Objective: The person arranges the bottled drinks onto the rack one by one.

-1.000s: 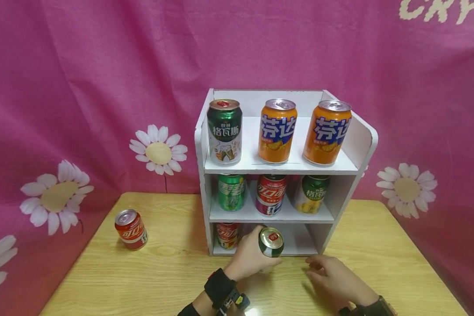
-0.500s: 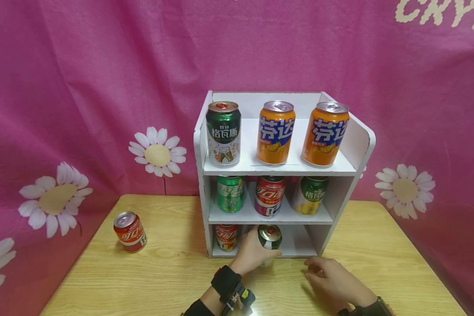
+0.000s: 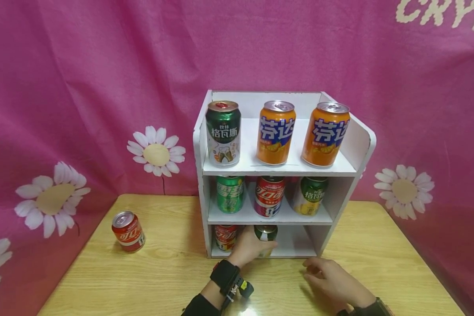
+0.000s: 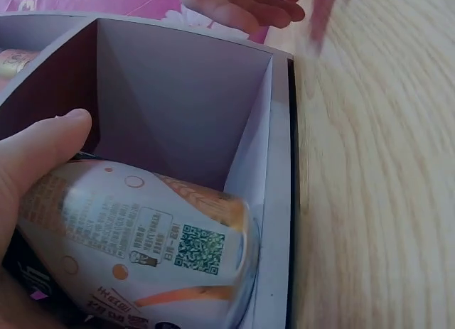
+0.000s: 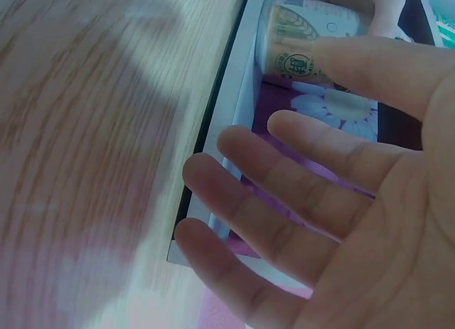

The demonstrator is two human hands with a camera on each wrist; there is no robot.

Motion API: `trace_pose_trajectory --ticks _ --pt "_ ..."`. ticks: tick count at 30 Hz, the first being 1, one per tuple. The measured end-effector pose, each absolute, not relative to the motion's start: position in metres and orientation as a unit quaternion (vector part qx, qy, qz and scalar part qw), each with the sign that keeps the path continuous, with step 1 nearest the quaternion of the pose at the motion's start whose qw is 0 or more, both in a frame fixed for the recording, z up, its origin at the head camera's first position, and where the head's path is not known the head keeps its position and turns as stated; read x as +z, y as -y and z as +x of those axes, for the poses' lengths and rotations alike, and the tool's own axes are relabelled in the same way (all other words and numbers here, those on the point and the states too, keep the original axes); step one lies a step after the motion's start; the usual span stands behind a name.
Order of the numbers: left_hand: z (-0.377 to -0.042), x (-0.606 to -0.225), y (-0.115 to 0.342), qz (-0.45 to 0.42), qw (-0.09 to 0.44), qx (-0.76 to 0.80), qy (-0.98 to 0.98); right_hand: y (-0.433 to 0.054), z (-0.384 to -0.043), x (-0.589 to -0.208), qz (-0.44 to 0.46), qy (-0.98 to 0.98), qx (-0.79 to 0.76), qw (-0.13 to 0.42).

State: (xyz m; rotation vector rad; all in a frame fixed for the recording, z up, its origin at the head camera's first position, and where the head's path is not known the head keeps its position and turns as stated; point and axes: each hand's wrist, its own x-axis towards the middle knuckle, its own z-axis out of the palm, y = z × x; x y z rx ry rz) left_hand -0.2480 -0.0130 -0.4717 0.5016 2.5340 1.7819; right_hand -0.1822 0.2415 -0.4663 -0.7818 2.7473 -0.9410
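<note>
My left hand grips a green and white drink can at the front of the bottom shelf, its thumb round the near side. In the left wrist view the can shows its printed back, with its base at the shelf's front edge. A red cola can stands just left of that hand, partly hidden by it. My right hand rests by the table in front of the shelf's right corner, holding nothing. In the right wrist view its fingers are spread and relaxed.
The white three-tier shelf carries a green can and two orange soda cans on top. Its middle tier bears a light green can, a red can and a green-yellow can. Another red can stands on the table.
My left hand has moved forward and lowered the green and white can from in front of the shelf into the bottom tier. My right hand has stayed nearly still.
</note>
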Motion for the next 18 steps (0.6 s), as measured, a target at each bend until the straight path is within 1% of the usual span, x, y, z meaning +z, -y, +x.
trace_pose_trajectory --ticks 3,8,12,18 --pt "-0.2484 -0.4721 0.0150 0.157 0.023 0.590 -0.791 -0.2409 -0.1810 -0.4659 -0.264 -0.910 -0.315 0.059" --pt "-0.2481 -0.4736 0.0185 0.162 0.062 0.635 -0.752 -0.2411 -0.1787 -0.4674 -0.261 -0.910 -0.315 0.061" --pt "-0.2476 -0.4716 0.0199 0.167 0.068 0.629 -0.756 -0.2412 -0.1783 -0.4680 -0.261 -0.913 -0.309 0.057" --pt "-0.2487 -0.4695 0.0192 0.167 0.053 0.592 -0.786 -0.2415 -0.1792 -0.4650 -0.271 -0.912 -0.304 0.044"
